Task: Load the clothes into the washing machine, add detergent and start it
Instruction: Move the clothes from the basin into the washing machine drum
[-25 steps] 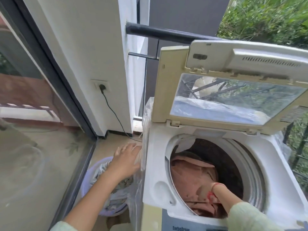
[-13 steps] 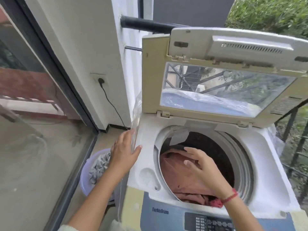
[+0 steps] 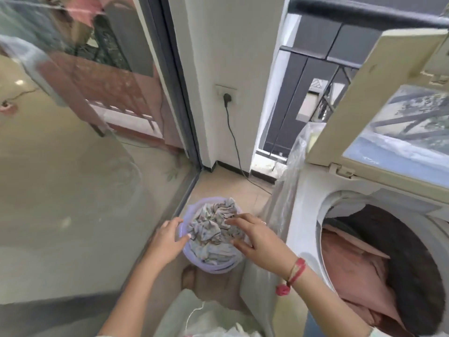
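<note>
Both hands are now working away from the washing machine (image 3: 306,215). The right hand (image 3: 257,237), which half a second ago was over the drum, is reaching across to the purple basin (image 3: 211,269) on the floor. The left hand (image 3: 167,239) is dropping from the machine's corner to the basin's near-left rim.

The right fingers (image 3: 239,218) are spreading wide and curving down onto the crumpled patterned cloth (image 3: 211,224), touching it but not closed round it. This hand is covering the cloth's right side, so what lies beneath the palm is hidden. The left fingers (image 3: 178,221) are lying loose and narrow against the rim, with the thumb pointing at the cloth. I cannot tell whether they are gripping the rim, as the edge is blurred.

Right of the right fingers, the pink clothes (image 3: 352,271) are sitting in the open drum, which the frame edge is cutting off. The raised lid (image 3: 359,113) is likewise cropped, and the control panel seen earlier is out of view. Clear plastic wrap (image 3: 286,190) is hanging just beyond the right fingers, veiling the machine's side. Beyond both sets of fingers, a plug (image 3: 226,96) is sitting in the wall socket.
</note>
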### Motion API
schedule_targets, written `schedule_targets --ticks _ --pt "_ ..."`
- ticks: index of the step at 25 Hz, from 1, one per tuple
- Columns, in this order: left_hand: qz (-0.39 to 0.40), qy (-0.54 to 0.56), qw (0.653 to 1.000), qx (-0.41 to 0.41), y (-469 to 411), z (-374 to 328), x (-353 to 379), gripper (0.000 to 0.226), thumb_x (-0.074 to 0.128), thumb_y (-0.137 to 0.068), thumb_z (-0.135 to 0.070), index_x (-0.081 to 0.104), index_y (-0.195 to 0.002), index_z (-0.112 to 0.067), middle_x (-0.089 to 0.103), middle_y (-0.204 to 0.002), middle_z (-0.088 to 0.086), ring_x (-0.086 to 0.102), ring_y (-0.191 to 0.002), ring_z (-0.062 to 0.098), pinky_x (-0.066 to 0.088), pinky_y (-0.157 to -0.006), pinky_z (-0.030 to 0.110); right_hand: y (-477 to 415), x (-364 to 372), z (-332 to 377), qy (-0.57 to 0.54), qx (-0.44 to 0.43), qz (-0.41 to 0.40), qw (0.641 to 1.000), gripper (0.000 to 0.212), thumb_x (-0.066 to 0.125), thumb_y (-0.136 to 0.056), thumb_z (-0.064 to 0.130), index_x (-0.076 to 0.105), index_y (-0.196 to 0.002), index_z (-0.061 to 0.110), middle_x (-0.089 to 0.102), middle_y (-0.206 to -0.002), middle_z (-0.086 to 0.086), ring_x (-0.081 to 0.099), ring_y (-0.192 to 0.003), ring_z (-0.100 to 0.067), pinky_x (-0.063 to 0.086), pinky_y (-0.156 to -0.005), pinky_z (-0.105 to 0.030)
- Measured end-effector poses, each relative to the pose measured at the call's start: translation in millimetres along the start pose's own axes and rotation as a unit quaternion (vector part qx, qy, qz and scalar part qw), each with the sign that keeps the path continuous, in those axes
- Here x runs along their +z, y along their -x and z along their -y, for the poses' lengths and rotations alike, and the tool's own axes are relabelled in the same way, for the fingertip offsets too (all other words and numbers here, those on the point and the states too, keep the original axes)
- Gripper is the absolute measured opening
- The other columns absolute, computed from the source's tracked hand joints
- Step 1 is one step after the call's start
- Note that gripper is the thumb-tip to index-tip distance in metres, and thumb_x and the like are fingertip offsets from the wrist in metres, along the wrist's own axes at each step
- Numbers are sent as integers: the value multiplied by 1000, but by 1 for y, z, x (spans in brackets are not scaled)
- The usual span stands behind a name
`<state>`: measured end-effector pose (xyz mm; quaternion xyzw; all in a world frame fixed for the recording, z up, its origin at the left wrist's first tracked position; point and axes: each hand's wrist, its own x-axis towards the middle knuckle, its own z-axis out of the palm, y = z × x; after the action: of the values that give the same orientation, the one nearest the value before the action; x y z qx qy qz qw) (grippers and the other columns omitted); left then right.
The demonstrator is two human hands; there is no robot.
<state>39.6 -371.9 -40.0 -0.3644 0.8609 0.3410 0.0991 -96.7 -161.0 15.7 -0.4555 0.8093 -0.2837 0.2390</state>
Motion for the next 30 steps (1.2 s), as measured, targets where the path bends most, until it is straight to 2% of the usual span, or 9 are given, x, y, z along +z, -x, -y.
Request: schedule_targets --ticks 4,9,13,19,21,24,26,28,30 --pt "94 29 995 -7 -61 61 -7 46 64 -87 -22 50 -130 -11 53 -131 12 50 -122 22 32 -94 21 -61 57 -7 -34 127 10 991 42 61 -88 25 53 -129 21 52 -123 1 50 -118 -17 36 -98 -23" --pt "206 -36 978 -19 -133 124 -1 41 58 -89 -27 50 -128 -16 52 -129 12 48 -122 26 34 -97 26 -138 137 -42 -46 311 35 949 47 62 -86 25 52 -130 15 51 -130 -9 48 -123 -27 37 -102 -32" --pt "240 -80 968 -10 -196 153 36 43 57 -88 -26 49 -129 -17 53 -128 11 50 -120 28 39 -98 31 -168 196 -96 -54 406 81 909 47 57 -88 22 48 -133 14 47 -132 -12 45 -124 -29 36 -102 -32" --pt "237 -135 961 55 -283 172 141 51 52 -91 -23 38 -139 -18 45 -137 8 43 -125 29 34 -98 33 -189 286 -214 25 421 109 900 50 58 -88 22 43 -135 15 45 -129 -11 47 -120 -30 43 -94 -37" --pt "236 -146 958 69 -302 182 181 54 52 -91 -26 34 -141 -18 41 -139 6 38 -128 27 34 -101 36 -195 317 -249 63 385 95 916 54 62 -85 25 42 -135 17 42 -131 -10 44 -121 -31 45 -94 -40" --pt "245 -161 955 53 -315 206 228 61 53 -90 -27 28 -144 -17 36 -141 4 36 -129 27 36 -100 40 -204 367 -284 105 325 109 934 72 68 -80 29 33 -143 21 30 -147 -12 35 -131 -34 43 -98 -48" --pt "223 -152 962 31 -319 219 245 63 56 -89 -24 27 -144 -17 35 -141 4 37 -129 27 37 -98 40 -213 395 -296 139 290 92 942 79 74 -73 31 36 -141 23 34 -147 -13 37 -132 -36 41 -98 -57" --pt "199 -165 965 44 -321 227 256 63 57 -88 -23 27 -144 -16 34 -142 3 36 -129 25 37 -99 38 -222 414 -304 153 291 28 944 70 77 -68 28 47 -130 23 44 -139 -14 44 -127 -37 39 -96 -62" --pt "182 -196 962 60 -324 230 265 60 57 -89 -25 30 -142 -16 33 -140 2 35 -128 24 37 -98 37 -232 420 -307 135 309 -65 939 40 73 -72 23 57 -108 21 51 -129 -13 48 -118 -37 39 -94 -64"
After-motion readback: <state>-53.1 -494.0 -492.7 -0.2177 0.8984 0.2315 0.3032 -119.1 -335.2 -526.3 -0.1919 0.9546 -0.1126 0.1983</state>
